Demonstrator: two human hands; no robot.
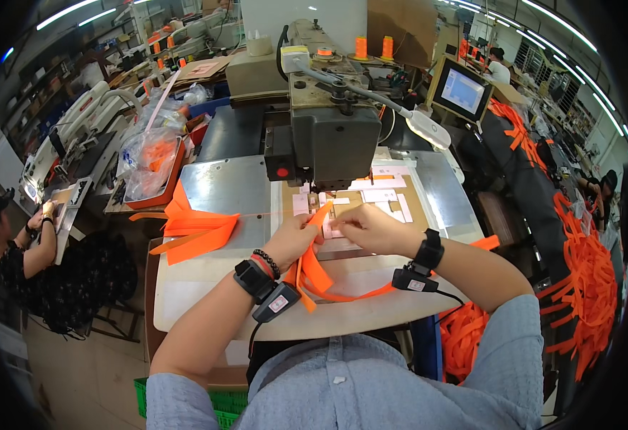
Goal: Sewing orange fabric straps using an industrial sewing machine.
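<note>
My left hand (292, 240) is closed on an orange fabric strip (315, 269), whose loose ends hang down over the front of the white work table (206, 297). Close by on the right, my right hand (372, 228) has its fingers curled into a pinch over the sewing template (382, 193), a brown board with pale pink pieces. What lies between those fingertips is too small to make out. Above both hands stands the dark head of an industrial sewing machine (334, 143). A folded stack of orange fabric (203, 228) rests left of my hands, with a thin orange thread running from it.
A lamp (427, 129) on a bendy arm and a screen (462, 87) stand at the right. Piles of orange strips (579, 279) hang further right. To the left are a red bin (157, 201) with plastic bags and a co-worker (31, 251) at another machine.
</note>
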